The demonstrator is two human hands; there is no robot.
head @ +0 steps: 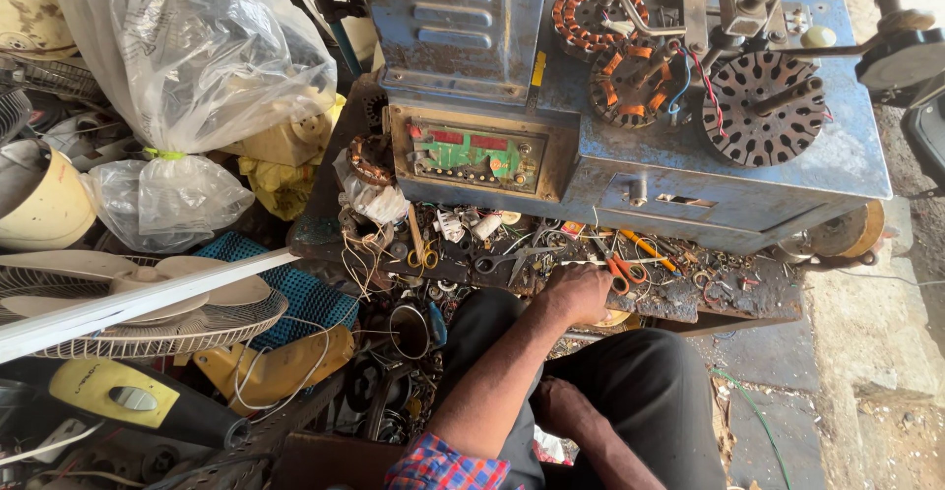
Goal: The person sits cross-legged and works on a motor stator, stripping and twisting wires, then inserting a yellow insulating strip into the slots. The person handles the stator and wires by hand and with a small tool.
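Note:
My left hand (579, 293) reaches forward from a plaid sleeve onto the cluttered bench ledge (689, 298). Its fingers are curled down among the tools, and what lies under them is hidden. Orange-handled scissors (622, 274) lie just right of it, and grey metal scissors (512, 259) lie just left. My right hand (557, 406) rests low on my dark trousers (650, 392), fingers tucked out of sight. Behind the ledge stands a blue winding machine (689, 170) with a green and red control panel (474, 153).
Copper-wound stators (596, 13) and a dark slotted core (763, 106) sit on the machine top. At left are plastic bags (212, 52), a fan guard with blades (148, 308), a white strip (148, 298), yellow parts and loose wires. A concrete floor (876, 352) lies at right.

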